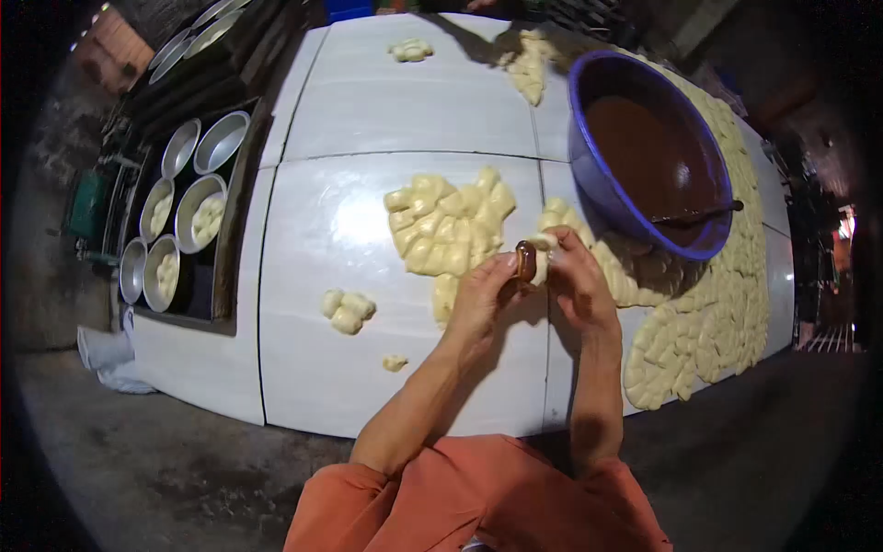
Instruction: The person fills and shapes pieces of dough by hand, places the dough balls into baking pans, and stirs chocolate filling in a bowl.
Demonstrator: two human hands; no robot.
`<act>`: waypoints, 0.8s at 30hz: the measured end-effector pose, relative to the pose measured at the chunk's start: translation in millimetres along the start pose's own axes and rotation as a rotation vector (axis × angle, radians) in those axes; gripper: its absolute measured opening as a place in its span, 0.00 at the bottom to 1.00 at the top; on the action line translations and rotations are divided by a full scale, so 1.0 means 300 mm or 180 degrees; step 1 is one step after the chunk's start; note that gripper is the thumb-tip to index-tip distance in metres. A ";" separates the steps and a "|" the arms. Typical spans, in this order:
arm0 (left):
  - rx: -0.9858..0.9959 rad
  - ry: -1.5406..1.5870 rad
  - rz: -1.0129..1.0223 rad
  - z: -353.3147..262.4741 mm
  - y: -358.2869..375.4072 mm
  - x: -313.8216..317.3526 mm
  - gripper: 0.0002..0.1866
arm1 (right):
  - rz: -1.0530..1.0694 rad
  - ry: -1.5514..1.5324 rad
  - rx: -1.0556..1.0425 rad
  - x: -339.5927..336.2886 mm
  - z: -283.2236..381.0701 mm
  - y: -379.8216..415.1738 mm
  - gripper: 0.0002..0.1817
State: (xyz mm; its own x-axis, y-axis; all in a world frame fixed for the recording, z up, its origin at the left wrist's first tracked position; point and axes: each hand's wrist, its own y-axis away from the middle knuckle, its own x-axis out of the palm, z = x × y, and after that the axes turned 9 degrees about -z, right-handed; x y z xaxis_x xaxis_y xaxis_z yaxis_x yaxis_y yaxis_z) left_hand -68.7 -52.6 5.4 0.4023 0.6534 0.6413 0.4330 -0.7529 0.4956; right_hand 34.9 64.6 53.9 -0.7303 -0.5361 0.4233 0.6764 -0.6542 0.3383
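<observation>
Above the tiled table, my two hands meet close together around one small piece of dough (544, 257). A glossy dark brown filling (526, 262) shows on its left side. My left hand (487, 299) pinches the brown-covered side with the thumb along its edge. The fingers of my right hand (583, 281) are closed on the pale side, partly hiding it. Just beyond my left hand lies a flat cluster of dough pieces (446, 221). A small clump of dough balls (348, 311) and a tiny dough scrap (395, 363) rest to the left.
At the right stands a purple basin (589, 152) of brown filling, with a dark stick-like handle (708, 214) across its rim. Many cut dough pieces (685, 354) cover the table's right side. Round metal tins (200, 213), some holding dough, sit in a dark tray (225, 276) at left.
</observation>
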 end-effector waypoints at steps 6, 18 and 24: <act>0.0380 0.0076 -0.0722 -0.073 0.053 -0.181 0.18 | 0.0030 0.3021 -0.1945 0.169 -0.159 0.045 0.29; 0.0471 -0.0337 -0.0680 -0.257 0.123 -0.297 0.16 | -0.0133 0.1416 -0.0877 0.360 -0.304 0.036 0.12; 0.0472 -0.0873 -0.0612 -0.341 0.152 -0.336 0.16 | 0.0799 0.2417 -0.1543 0.325 -0.287 0.066 0.22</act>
State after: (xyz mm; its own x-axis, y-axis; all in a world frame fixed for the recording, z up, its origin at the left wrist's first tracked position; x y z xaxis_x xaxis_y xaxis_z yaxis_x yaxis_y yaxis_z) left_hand -172.1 -160.8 23.4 0.4947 0.7938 0.3537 0.6259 -0.6078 0.4886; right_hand -31.1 -46.5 29.5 -0.5507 -0.7850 -0.2839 0.8340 -0.5314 -0.1485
